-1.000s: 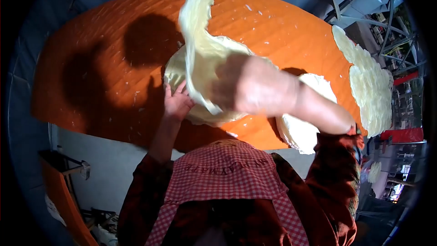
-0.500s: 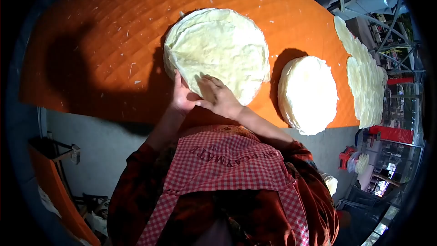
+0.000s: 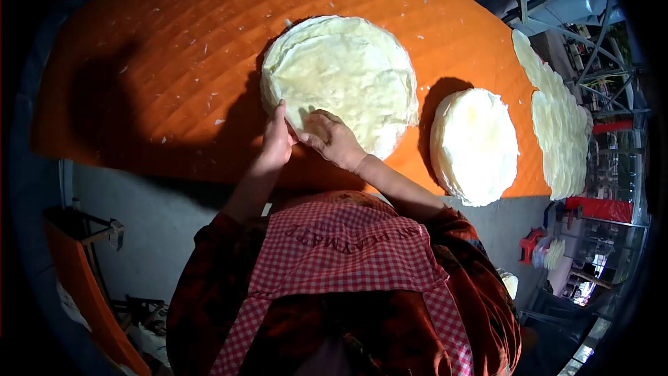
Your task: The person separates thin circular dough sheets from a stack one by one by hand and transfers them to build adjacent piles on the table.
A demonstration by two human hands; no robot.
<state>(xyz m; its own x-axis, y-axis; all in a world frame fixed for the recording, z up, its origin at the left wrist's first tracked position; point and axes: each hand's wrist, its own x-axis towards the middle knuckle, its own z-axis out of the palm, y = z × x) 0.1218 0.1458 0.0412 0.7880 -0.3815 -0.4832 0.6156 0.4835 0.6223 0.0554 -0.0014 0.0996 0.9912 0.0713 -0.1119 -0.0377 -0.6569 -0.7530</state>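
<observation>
A thick round stack of thin, pale cream sheets (image 3: 355,69) lies in front of me, its top sheet slightly wrinkled and its edges uneven. Against the near left edge of this stack rests my left hand (image 3: 278,141), fingers stretched along the side; its thumb is mostly hidden. My right hand (image 3: 337,142) lies on the near part of the top, fingers slightly bent and thumb apart, pointing toward the left hand. Neither hand visibly lifts a sheet. Right of them stands a second, smaller round stack (image 3: 476,145), brightly lit and untouched.
The stacks sit on an orange quilted cover (image 3: 202,49) scattered with small pale flakes. Overlapping pale sheets (image 3: 559,132) lie along its right end. Metal framework (image 3: 598,49) stands beyond, and a red stool-like object (image 3: 531,245) is on the floor at right.
My left hand has turned more edge-on against the stack's side. The right hand's fingers are more bent and have shifted slightly. The view has moved a little, so the stacks appear farther right.
</observation>
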